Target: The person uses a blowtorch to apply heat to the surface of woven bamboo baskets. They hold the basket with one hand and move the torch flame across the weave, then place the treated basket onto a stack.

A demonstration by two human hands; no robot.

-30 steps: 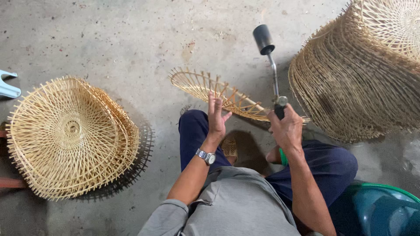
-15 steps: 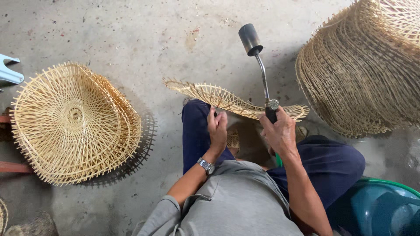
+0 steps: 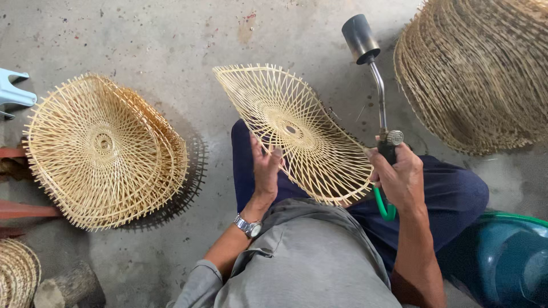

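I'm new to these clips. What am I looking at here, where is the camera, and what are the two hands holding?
The one view comes from a camera on a seated person's head, looking down at the lap and a concrete floor. The left hand steadies a flat woven bamboo piece, tilted up on edge. The right hand grips a gas torch with a green hose, its nozzle pointing away. A stack of similar woven pieces lies on the left, a taller pile on the right.
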